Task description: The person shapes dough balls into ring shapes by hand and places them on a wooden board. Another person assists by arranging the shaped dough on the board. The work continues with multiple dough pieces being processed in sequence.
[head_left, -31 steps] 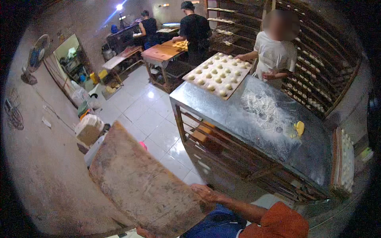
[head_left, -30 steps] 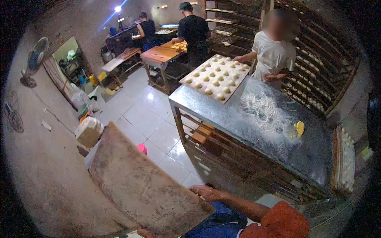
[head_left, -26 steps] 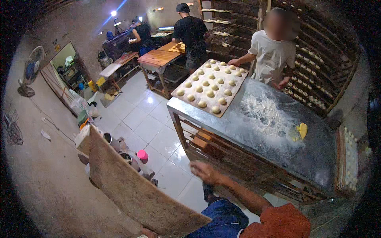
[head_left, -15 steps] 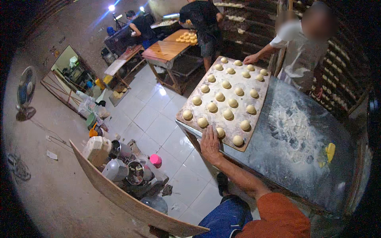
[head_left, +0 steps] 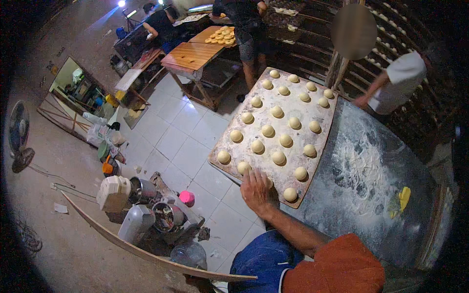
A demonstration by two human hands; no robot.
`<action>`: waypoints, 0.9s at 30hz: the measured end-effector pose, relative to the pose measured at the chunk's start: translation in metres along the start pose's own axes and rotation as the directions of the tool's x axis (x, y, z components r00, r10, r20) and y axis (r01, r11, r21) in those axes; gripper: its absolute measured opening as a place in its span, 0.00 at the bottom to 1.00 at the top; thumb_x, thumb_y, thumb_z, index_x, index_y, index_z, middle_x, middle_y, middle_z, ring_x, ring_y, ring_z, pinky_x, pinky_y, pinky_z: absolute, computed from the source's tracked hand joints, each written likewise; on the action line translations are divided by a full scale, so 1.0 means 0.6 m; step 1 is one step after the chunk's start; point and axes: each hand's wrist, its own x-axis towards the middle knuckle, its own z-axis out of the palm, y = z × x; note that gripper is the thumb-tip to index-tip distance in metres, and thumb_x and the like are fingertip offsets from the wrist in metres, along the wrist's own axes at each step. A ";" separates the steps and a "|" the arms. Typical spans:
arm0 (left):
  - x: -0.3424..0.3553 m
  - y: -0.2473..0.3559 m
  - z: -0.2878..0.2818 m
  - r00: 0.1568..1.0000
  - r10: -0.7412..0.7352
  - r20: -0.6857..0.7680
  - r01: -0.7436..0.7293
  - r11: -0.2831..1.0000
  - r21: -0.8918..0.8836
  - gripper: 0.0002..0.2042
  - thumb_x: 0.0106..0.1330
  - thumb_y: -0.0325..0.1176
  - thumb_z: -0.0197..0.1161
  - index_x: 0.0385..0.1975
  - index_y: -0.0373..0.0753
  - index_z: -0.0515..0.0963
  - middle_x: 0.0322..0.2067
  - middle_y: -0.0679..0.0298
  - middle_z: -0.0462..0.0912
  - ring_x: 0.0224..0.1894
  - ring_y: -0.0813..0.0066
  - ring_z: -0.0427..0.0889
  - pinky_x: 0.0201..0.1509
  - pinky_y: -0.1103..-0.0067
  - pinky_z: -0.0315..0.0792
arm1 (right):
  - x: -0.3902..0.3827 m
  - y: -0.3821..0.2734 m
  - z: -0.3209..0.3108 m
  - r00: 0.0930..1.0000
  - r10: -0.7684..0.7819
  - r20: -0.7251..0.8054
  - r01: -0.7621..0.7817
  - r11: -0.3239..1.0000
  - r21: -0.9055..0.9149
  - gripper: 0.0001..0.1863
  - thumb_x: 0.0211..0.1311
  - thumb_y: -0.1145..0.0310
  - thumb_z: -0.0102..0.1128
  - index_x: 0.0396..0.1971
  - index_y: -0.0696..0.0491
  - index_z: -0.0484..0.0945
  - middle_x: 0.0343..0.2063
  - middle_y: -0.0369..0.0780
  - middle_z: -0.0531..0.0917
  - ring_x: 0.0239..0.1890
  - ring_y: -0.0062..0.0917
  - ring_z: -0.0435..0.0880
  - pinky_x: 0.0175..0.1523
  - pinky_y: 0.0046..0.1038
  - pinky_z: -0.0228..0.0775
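Note:
My right hand (head_left: 258, 191) grips the near edge of a floured board (head_left: 288, 105), its fingers over the top and the thumb hidden. Pale round dough balls (head_left: 267, 131) sit spaced in rows on this board; my fingers partly cover one at the near edge. The board lies on the left part of a dark, flour-dusted table (head_left: 322, 195). At the bottom of the view, a long bare wooden board (head_left: 146, 256) is seen almost edge-on. Under it my left hand (head_left: 199, 282) shows only as a dark sliver, seemingly holding it.
Loose flour (head_left: 361, 166) and a yellow scrap (head_left: 403, 199) lie on the table. A co-worker in a white shirt (head_left: 408, 71) stands beyond it, before racks of dough. Left on the floor are pots (head_left: 168, 215) and a pink container (head_left: 186, 198). Behind, two people work near wooden tables (head_left: 190, 54).
The co-worker's hand has left the far edge of the dough board and moved right, to the table's edge. My view has shifted; my right hand stays at the board's near edge.

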 end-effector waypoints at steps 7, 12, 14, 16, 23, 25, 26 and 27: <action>0.020 -0.007 0.008 1.000 0.014 0.013 -0.013 0.999 -0.037 0.17 0.63 0.45 0.56 0.40 0.37 0.76 0.30 0.64 0.79 0.32 0.71 0.75 0.34 0.73 0.69 | 0.027 0.005 0.008 0.965 -0.137 0.222 0.187 0.956 -0.224 0.41 0.61 0.49 0.49 0.61 0.69 0.54 0.64 0.57 0.53 0.68 0.45 0.50 0.70 0.41 0.42; 0.037 -0.016 0.000 1.000 0.021 0.003 -0.021 0.998 -0.067 0.16 0.63 0.44 0.55 0.39 0.37 0.76 0.29 0.64 0.79 0.31 0.71 0.75 0.33 0.73 0.69 | 0.071 0.027 -0.014 0.988 -0.142 0.061 0.151 0.972 -0.179 0.42 0.63 0.46 0.45 0.60 0.72 0.53 0.63 0.61 0.54 0.67 0.49 0.50 0.71 0.42 0.40; 0.046 -0.018 -0.006 1.000 0.016 -0.006 -0.016 0.998 -0.067 0.16 0.63 0.44 0.55 0.39 0.36 0.76 0.29 0.64 0.79 0.31 0.71 0.74 0.33 0.73 0.69 | 0.091 0.049 -0.023 0.988 -0.152 -0.003 0.149 0.971 -0.187 0.42 0.64 0.46 0.43 0.59 0.73 0.54 0.63 0.61 0.54 0.67 0.50 0.50 0.71 0.42 0.40; 0.056 -0.018 -0.011 1.000 0.016 -0.018 -0.017 0.998 -0.068 0.16 0.63 0.44 0.55 0.39 0.36 0.76 0.29 0.64 0.78 0.31 0.71 0.74 0.33 0.73 0.69 | 0.109 0.068 -0.025 0.988 -0.120 0.092 0.137 0.970 -0.202 0.42 0.64 0.46 0.42 0.59 0.74 0.54 0.63 0.61 0.54 0.67 0.50 0.51 0.71 0.42 0.39; 0.080 -0.016 -0.025 1.000 0.001 -0.025 -0.002 0.998 -0.061 0.15 0.64 0.43 0.54 0.38 0.36 0.76 0.28 0.64 0.78 0.30 0.72 0.73 0.32 0.74 0.68 | 0.200 0.103 -0.004 0.984 -0.175 -0.027 0.164 0.959 -0.233 0.18 0.57 0.71 0.50 0.45 0.66 0.70 0.45 0.55 0.74 0.48 0.43 0.75 0.53 0.37 0.69; 0.083 -0.015 -0.029 1.000 0.006 -0.030 -0.008 0.998 -0.060 0.15 0.64 0.43 0.54 0.38 0.35 0.76 0.28 0.64 0.77 0.30 0.72 0.73 0.32 0.74 0.68 | 0.208 0.112 0.002 0.989 -0.049 0.140 0.071 0.985 -0.157 0.13 0.55 0.73 0.51 0.40 0.63 0.74 0.41 0.52 0.75 0.44 0.39 0.75 0.49 0.36 0.70; 0.083 -0.016 -0.029 0.999 -0.001 -0.033 -0.001 0.998 -0.062 0.15 0.64 0.43 0.54 0.37 0.35 0.76 0.28 0.64 0.77 0.29 0.72 0.73 0.32 0.74 0.68 | 0.206 0.117 0.005 0.991 -0.086 0.104 0.103 0.980 -0.171 0.14 0.55 0.73 0.52 0.41 0.62 0.73 0.41 0.51 0.75 0.44 0.39 0.75 0.49 0.36 0.70; 0.084 -0.017 -0.031 0.999 -0.008 -0.033 0.006 0.998 -0.066 0.15 0.64 0.42 0.54 0.37 0.35 0.76 0.27 0.64 0.77 0.29 0.72 0.73 0.32 0.74 0.68 | 0.201 0.119 0.010 0.985 -0.115 0.129 0.139 0.971 -0.192 0.15 0.55 0.72 0.53 0.43 0.62 0.73 0.41 0.50 0.75 0.45 0.38 0.74 0.49 0.36 0.70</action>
